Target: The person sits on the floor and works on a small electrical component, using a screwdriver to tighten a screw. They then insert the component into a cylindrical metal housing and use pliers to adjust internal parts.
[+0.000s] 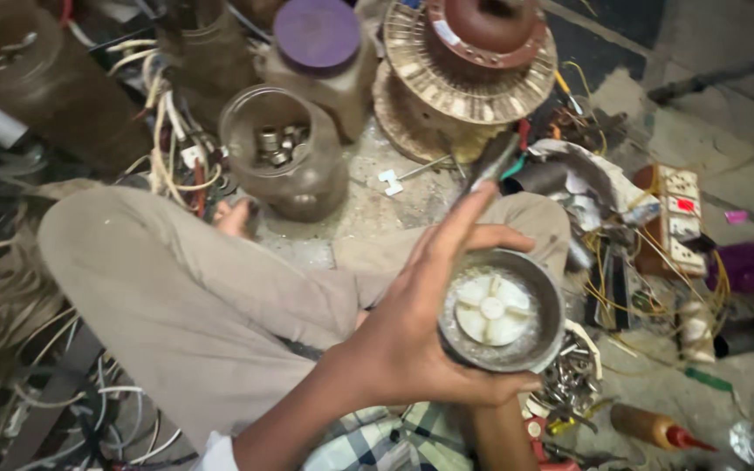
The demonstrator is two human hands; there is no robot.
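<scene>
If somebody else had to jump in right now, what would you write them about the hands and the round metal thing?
Left hand: wrapped around the round metal housing, holding it up over the lap; a white fan-shaped part sits inside.
Right hand: hidden under the housing; only the forearm shows.
Nearby: glass jar of small metal pieces on the floor ahead, stacked motor cores behind it, loose screws by the knee.
Done: white part seated in housing.
Left: cannot tell from this view.
</scene>
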